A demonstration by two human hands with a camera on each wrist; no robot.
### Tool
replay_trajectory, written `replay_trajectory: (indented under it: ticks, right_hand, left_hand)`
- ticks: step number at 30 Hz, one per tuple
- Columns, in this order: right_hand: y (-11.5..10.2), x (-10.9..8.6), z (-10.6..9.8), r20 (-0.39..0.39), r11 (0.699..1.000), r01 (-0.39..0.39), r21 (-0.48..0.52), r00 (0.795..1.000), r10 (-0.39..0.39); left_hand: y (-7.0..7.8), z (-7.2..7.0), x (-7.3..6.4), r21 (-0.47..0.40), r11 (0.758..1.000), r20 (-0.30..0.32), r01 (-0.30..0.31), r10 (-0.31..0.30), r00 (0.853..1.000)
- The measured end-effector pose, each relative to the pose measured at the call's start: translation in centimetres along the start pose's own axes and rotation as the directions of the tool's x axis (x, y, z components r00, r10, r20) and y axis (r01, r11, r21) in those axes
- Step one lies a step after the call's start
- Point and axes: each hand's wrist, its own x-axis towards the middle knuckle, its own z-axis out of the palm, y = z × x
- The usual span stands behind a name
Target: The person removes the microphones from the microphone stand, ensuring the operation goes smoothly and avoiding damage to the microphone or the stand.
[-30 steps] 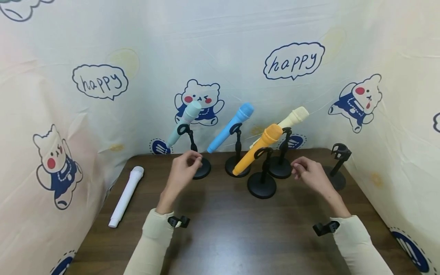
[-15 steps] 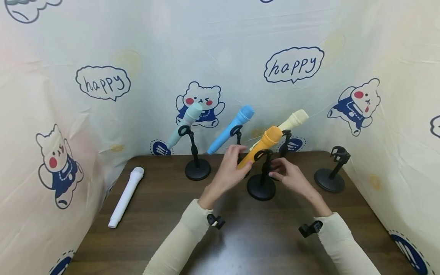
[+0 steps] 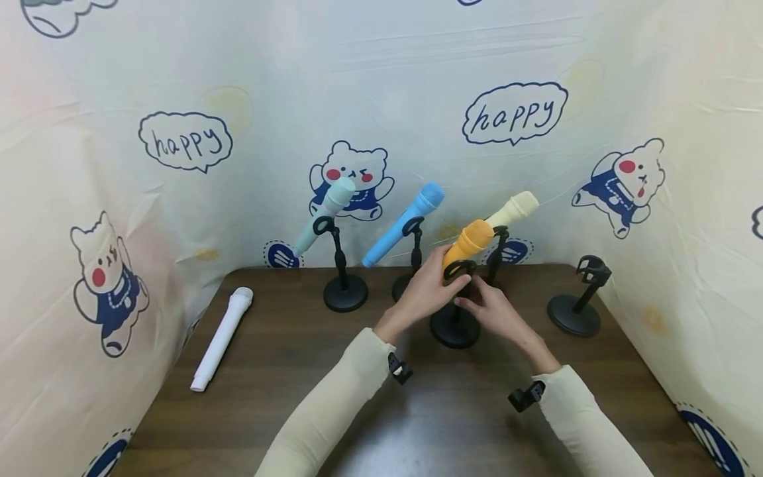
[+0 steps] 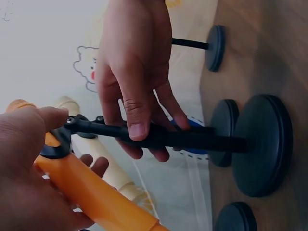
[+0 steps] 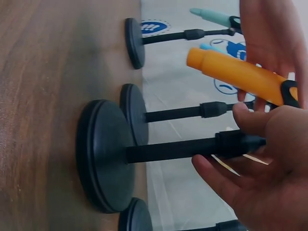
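An orange microphone (image 3: 467, 240) sits slanted in the clip of a black desk stand (image 3: 455, 328), head up to the right. My left hand (image 3: 424, 291) grips its body just below the head; in the left wrist view the thumb lies along the clip and the fingers pass behind the orange barrel (image 4: 108, 199). On the same stand, my right hand (image 3: 499, 313) holds the upright. Its thumb and fingers lie on either side of the dark collar (image 5: 233, 143) in the right wrist view. The round base stands upright on the table.
Behind are a mint microphone (image 3: 328, 212), a blue microphone (image 3: 405, 224) and a cream microphone (image 3: 516, 207), each on a stand. A stand with a bare clip (image 3: 575, 315) is at the right. A white microphone (image 3: 222, 339) lies on the brown table (image 3: 286, 371) at left.
Both hands have moved inward to the orange microphone's stand. The left came rightward and took hold of the microphone; the right came leftward and closed round the upright.
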Motion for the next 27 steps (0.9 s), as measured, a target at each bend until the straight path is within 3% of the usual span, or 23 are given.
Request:
replay_trajectory:
  ticks: [6, 15, 27]
  right_hand:
    - [0.6, 0.3, 1.0, -0.043, 0.999, -0.016, -0.041, 0.999, 0.015]
    - [0.8, 0.3, 1.8, -0.096, 0.999, -0.044, -0.021, 0.995, 0.042]
    - [0.7, 0.0, 2.0, -0.096, 1.000, -0.026, -0.006, 0.995, 0.025]
  left_hand:
    - [-0.3, 0.6, 0.6, 0.038, 0.999, 0.001, 0.013, -0.013, 1.000]
    - [0.1, 0.0, 0.8, -0.008, 0.998, 0.024, 0.066, -0.066, 0.998]
    - [0.1, 0.0, 1.0, -0.021, 0.999, -0.006, 0.044, -0.044, 0.999]
